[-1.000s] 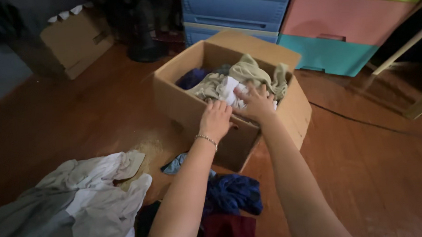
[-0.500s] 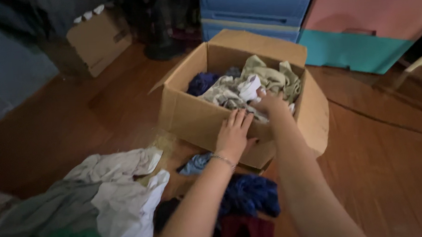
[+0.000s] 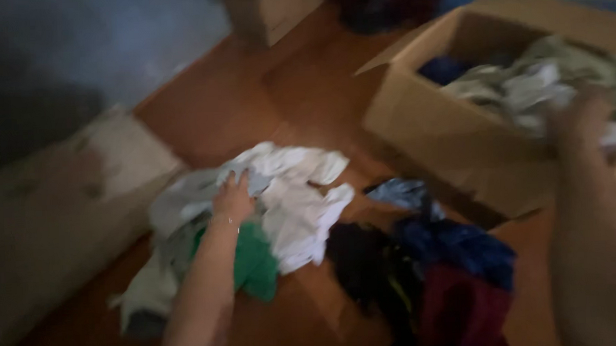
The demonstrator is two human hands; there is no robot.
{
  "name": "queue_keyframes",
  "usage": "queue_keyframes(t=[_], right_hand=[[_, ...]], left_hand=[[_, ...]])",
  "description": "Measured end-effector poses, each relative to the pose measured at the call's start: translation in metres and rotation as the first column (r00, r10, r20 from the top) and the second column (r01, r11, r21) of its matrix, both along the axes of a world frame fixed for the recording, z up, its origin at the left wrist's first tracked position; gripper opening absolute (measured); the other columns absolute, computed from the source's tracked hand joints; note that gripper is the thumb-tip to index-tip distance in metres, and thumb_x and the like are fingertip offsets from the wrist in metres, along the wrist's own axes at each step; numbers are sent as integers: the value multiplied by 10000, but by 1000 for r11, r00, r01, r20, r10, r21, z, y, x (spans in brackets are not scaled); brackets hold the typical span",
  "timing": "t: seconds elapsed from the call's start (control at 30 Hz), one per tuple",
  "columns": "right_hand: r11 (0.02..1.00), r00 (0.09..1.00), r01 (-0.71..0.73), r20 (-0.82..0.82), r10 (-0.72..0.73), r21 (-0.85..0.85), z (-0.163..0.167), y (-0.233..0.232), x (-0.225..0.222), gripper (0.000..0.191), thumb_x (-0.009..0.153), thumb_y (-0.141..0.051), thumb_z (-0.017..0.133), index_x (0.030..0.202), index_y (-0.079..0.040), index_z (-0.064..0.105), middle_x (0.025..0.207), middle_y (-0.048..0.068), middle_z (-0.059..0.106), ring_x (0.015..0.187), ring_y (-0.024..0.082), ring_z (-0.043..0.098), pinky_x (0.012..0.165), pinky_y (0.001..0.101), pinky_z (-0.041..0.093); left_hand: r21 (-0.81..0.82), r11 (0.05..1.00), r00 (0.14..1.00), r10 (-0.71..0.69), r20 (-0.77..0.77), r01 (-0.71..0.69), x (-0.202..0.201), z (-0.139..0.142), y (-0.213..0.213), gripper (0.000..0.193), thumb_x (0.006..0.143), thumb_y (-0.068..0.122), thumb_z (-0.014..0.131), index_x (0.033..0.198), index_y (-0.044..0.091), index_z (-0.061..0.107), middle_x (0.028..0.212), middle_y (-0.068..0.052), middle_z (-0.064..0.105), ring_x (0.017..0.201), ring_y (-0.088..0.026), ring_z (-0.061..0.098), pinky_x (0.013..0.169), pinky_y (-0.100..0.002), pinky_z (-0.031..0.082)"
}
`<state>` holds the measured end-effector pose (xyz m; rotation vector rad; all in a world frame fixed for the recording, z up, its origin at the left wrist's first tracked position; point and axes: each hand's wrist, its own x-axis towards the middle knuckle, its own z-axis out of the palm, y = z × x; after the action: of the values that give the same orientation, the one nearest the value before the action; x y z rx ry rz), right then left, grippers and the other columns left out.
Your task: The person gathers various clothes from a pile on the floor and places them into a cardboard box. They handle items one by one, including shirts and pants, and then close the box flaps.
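Note:
My left hand (image 3: 232,200) rests on a pile of white and grey clothes (image 3: 288,201) on the wooden floor, its fingers spread over the cloth. A green garment (image 3: 254,263) lies under that pile by my forearm. My right hand (image 3: 579,119) is blurred at the near edge of the cardboard box (image 3: 450,141), touching the pale clothes (image 3: 523,83) inside it. Whether it grips any cloth is hidden by the blur.
Dark blue, black and maroon clothes (image 3: 441,271) lie on the floor in front of the box, with a light blue piece (image 3: 404,193) beside them. A beige cushion or mattress edge (image 3: 57,229) is at the left. Another cardboard box (image 3: 268,10) stands at the back.
My view swung left and down. My left hand left the box front and moved down-left onto the white clothes pile. My right hand stayed at the box.

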<state>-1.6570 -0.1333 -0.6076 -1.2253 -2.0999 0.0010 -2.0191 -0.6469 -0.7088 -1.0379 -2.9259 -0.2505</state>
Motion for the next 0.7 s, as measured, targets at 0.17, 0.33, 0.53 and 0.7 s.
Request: queue_keyframes(t=[0.17,0.33,0.53,0.7], right_hand=[[945,959,-244,-92,269,216,-4,-47,-79,413,1015,-120,668,1414,-73,575,1512,162,529,1402,364,498,1220,522,410],[837,817,-526,184,547,-150,-30,-188,-222,393,787,-97,695,1167,3,693,1130,257,675,1055,415,638,924,500,531],[678,245,-541,678,693,-497,-146,-378,-253,849,769,-690,791,1439,-217,567,1741,201,101,1545,497,167,1159,665,286],[550,55,-519,616,786,-654,-188,-407,-222,1064,661,-478,877,1576,-425,336,1690,98,-7,1532,485,22,1120,761,216]], left_hand=[[14,989,988,145,51,-146,-27,-8,-38,665,843,298,719,1459,189,493,1466,-208,478,1284,-406,524,1033,-535,467],[133,988,996,-77,-51,83,-8,-21,-17,420,873,196,645,1293,213,641,1355,-141,598,1208,-362,623,1003,-507,521],[-71,992,994,-106,8,106,23,-54,5,482,851,187,676,1316,87,599,1527,-149,444,1325,-336,500,986,-568,476],[-108,993,996,-44,84,53,19,-80,-18,660,782,195,731,1391,70,511,1564,-156,361,1352,-368,451,1020,-574,445]])
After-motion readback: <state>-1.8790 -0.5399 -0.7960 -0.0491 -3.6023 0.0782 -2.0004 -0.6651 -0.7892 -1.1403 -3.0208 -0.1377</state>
